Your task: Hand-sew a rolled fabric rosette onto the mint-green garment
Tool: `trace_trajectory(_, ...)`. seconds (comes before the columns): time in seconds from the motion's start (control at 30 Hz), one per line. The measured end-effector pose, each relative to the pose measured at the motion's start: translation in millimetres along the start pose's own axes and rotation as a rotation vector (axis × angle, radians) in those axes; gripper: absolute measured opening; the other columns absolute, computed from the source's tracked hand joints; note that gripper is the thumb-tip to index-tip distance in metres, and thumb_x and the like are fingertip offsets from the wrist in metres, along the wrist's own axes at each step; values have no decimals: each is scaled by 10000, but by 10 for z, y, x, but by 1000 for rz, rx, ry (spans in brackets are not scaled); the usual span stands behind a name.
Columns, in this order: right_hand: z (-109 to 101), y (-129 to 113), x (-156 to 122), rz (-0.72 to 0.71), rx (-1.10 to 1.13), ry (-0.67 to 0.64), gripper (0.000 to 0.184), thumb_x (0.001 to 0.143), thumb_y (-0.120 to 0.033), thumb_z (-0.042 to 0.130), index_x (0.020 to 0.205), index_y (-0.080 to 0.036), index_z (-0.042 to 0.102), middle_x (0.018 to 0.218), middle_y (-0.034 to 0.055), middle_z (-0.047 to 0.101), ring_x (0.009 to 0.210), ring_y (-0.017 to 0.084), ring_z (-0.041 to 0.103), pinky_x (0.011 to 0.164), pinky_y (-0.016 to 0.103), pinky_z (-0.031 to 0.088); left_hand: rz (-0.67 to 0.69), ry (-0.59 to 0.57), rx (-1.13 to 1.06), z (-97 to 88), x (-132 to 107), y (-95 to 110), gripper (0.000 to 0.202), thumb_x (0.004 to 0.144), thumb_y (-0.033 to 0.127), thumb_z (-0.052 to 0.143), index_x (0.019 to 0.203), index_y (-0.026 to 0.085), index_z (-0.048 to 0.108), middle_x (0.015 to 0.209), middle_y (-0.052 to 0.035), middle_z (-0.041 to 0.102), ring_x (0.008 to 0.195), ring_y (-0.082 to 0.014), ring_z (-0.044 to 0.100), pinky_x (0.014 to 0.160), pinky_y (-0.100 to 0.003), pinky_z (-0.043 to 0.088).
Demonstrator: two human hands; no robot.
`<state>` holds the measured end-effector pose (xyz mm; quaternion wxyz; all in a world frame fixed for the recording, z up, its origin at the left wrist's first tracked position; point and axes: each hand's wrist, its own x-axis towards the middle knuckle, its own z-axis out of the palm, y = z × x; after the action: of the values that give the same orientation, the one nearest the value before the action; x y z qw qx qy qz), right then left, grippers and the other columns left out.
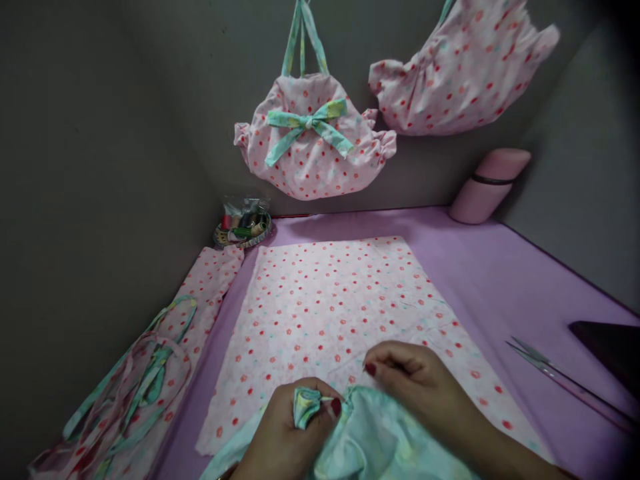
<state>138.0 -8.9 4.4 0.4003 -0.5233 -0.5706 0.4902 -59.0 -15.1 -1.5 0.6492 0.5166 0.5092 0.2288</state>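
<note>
My left hand [295, 430] is closed on a mint-green patterned cloth [385, 433], gripping its gathered edge between thumb and finger. A folded end of the same green print [306, 405] pokes up between the fingers. Just to the right and a little higher, my right hand [420, 380] is closed in a pinch above the cloth. Whatever lies between its fingertips is too small to make out, perhaps a needle. Beneath both hands a pink cloth with red dots [320, 300] is spread flat on the purple tabletop [450, 267].
Scissors [560, 373] lie at the right, near a dark object [610, 350]. Green and pink strips [150, 373] lie on folded pink cloth at the left. A thread basket [245, 230], a pink bottle [485, 187] and hanging dotted bags [307, 153] are at the back.
</note>
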Motion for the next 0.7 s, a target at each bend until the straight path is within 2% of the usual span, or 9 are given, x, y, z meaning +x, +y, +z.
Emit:
trace_trajectory(0.07, -69, 43, 19, 38, 44, 149, 157, 787, -298, 563, 698, -180, 615, 576, -26, 515, 514, 113, 449, 479, 212, 358, -9, 7, 1, 1, -5, -8, 341, 740, 470, 603, 778, 131, 618, 619, 10, 499, 571, -110, 399, 530, -208, 319)
trace_trajectory(0.13, -121, 78, 28, 53, 52, 244, 161, 793, -331, 564, 732, -189, 610, 578, -34, 486, 496, 106, 410, 460, 211, 336, -16, 3, -6, 5, -11, -6, 357, 741, 484, 598, 777, 129, 613, 620, 13, 493, 571, -107, 394, 531, -206, 320)
trace_trajectory(0.23, -149, 97, 25, 50, 9, 269, 165, 803, -325, 547, 716, -192, 592, 577, -37, 457, 494, 105, 386, 450, 211, 322, -14, -13, -11, 5, -17, -4, 367, 744, 492, 596, 775, 127, 607, 625, 11, 491, 575, -106, 396, 532, -204, 320)
trace_trajectory(0.33, -133, 82, -2, 32, -57, 259, 118, 811, -295, 527, 824, -197, 592, 579, -43, 448, 502, 110, 397, 453, 208, 326, -9, -10, -31, -1, -18, -11, 372, 740, 497, 601, 774, 127, 607, 616, 14, 486, 571, -104, 394, 528, -201, 318)
trace_trajectory(0.43, -92, 42, -36, 16, -194, 95, 123, 805, -262, 531, 838, -186, 623, 542, -45, 465, 483, 110, 423, 447, 204, 323, -18, -2, -86, -5, -26, -3, 374, 736, 501, 607, 771, 128, 603, 601, 19, 474, 559, -99, 387, 522, -198, 317)
trace_trajectory(0.53, -53, 2, -49, 10, -332, -152, 86, 752, -213, 593, 787, -175, 661, 656, -3, 601, 601, 133, 531, 529, 204, 370, -9, 5, -132, -5, -45, 38, 371, 723, 495, 624, 756, 127, 601, 600, 17, 477, 559, -98, 389, 522, -197, 319)
trace_trajectory(0.6, -49, -5, -44, 12, -377, -222, 79, 747, -180, 579, 724, -167, 653, 638, -7, 604, 600, 129, 533, 525, 197, 355, 8, 45, -129, -10, -54, 70, 365, 717, 488, 632, 736, 125, 601, 585, 23, 467, 550, -95, 380, 510, -193, 305)
trace_trajectory(0.7, -89, 13, -26, 32, -366, -248, 171, 755, -130, 517, 603, -151, 593, 531, -33, 518, 521, 99, 467, 476, 185, 308, 27, 142, -65, -33, -39, 90, 348, 722, 473, 627, 676, 132, 575, 544, 44, 410, 526, -88, 339, 481, -189, 270)
